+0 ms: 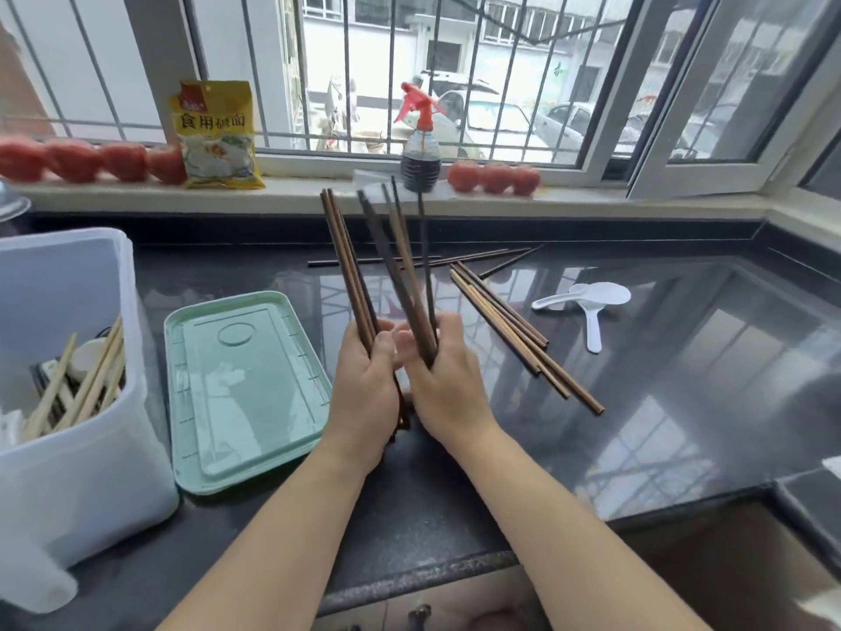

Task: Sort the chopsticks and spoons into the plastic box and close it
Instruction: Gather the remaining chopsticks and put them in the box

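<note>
My left hand (366,393) grips a bunch of brown chopsticks (346,261) that stand nearly upright over the dark counter. Beside it, my right hand (443,380) grips a darker bunch of chopsticks (400,261), fanned out at the top. More loose chopsticks (514,330) lie on the counter to the right, and several others (455,258) lie further back. Two white plastic spoons (591,302) rest at the right. The translucent plastic box (86,471) stands at the left with pale chopsticks and a white spoon inside. Its green lid (245,393) lies flat next to it.
The window sill behind holds a row of tomatoes (73,159), a yellow food packet (216,134) and a spray bottle (421,143) with a red nozzle. More tomatoes (493,177) sit right of the bottle. The counter edge (455,567) runs below my forearms.
</note>
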Available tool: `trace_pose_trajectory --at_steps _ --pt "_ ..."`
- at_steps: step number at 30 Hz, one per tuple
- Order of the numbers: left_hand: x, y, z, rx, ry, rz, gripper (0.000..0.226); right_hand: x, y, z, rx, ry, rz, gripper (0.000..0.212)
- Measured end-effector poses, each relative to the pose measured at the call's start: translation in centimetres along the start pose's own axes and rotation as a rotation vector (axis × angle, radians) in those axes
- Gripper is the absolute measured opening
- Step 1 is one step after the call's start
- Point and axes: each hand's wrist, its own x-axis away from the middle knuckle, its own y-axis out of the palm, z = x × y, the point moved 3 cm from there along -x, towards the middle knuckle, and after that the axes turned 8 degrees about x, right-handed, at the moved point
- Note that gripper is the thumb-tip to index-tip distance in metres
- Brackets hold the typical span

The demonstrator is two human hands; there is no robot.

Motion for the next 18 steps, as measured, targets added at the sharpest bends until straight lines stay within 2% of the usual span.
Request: trace_pose_trajectory --at_steps 3,5,8,12,15,18 --pt "0.3 0.9 -0.9 0.266 -0.178 0.067 0.02 -0.4 1.1 0.4 0.136 0.033 0.028 0.046" --pt "0.6 1.8 -1.1 0.387 -0.23 0.086 0.023 -0.6 1.1 0.5 0.156 0.062 0.073 0.053" --pt "0.5 1.9 -1.4 0.426 -0.238 0.113 0.023 -0.6 1.3 0.4 0.155 0.041 0.035 0.051" --pt "0.0 1.2 -1.8 0.463 -0.271 0.187 0.028 -0.3 2.3 0.1 0.335 -0.073 -0.074 0.037" --pt "-0.1 1.1 -2.1 0.436 -0.279 0.22 0.034 -0.1 2.5 0.2 0.36 -0.166 -0.016 0.027" --pt "-0.3 1.1 -2.1 0.427 -0.29 0.202 0.033 0.2 2.2 0.1 0.368 -0.214 0.034 0.027"
